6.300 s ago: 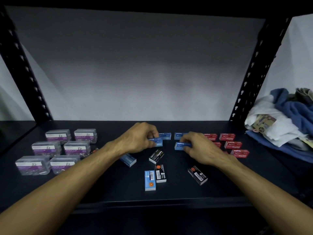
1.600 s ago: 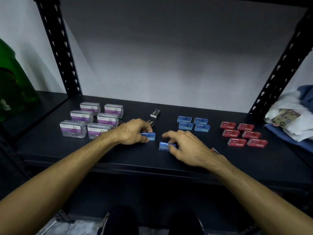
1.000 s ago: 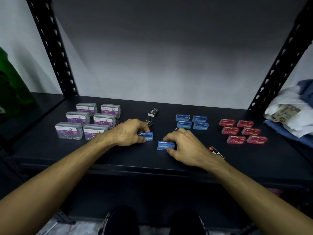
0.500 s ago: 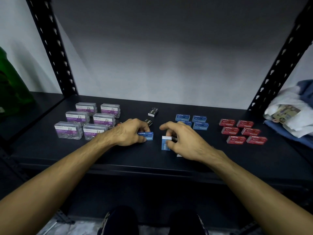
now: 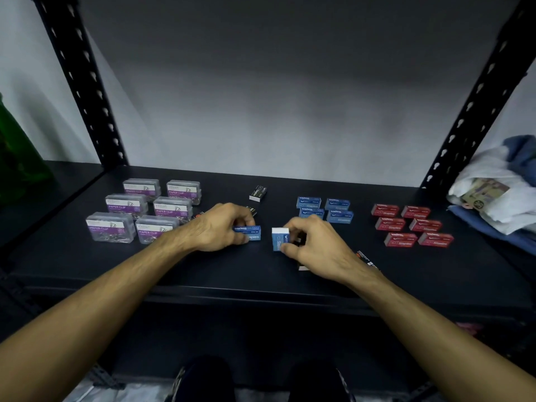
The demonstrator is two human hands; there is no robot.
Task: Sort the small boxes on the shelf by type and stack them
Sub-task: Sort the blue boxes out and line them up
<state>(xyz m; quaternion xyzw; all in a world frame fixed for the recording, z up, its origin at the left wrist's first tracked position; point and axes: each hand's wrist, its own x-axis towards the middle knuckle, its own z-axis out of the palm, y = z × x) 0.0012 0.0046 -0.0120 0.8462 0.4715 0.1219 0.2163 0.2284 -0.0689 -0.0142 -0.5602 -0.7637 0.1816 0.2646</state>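
On the flat black metal shelf [image 5: 290, 282], a person's two bare forearms reach in over the front edge, which runs across the lower middle of the view. The left hand [image 5: 220, 227] curls its fingers and thumb around a small blue cardboard staples box [image 5: 251, 233] lying flat near the middle. Just beside it, but apart, the right hand [image 5: 316, 245] pinches a second blue staples box [image 5: 279, 237] turned up on end, its white end flap facing up. A bare strip of shelf lies between the hands and the front edge, and the back of the shelf along the grey wall is open too. At the left stand six clear plastic paper clip boxes with purple labels [image 5: 139, 211], in three rows of two. Behind the right hand sit four more blue staples boxes [image 5: 324, 210], grouped close together. Farther right, six red cardboard staples boxes [image 5: 412, 226] lie in pairs. One small black box [image 5: 257, 194] sits alone toward the back, another black box [image 5: 251, 210] peeks from behind the left hand, and a black box with white print [image 5: 366, 258] is partly hidden beside the right wrist. Black perforated uprights [image 5: 84, 91] frame both sides. A heap of white and blue cloth [image 5: 499, 195] fills the right edge, and a green object [image 5: 17, 158] the left edge.
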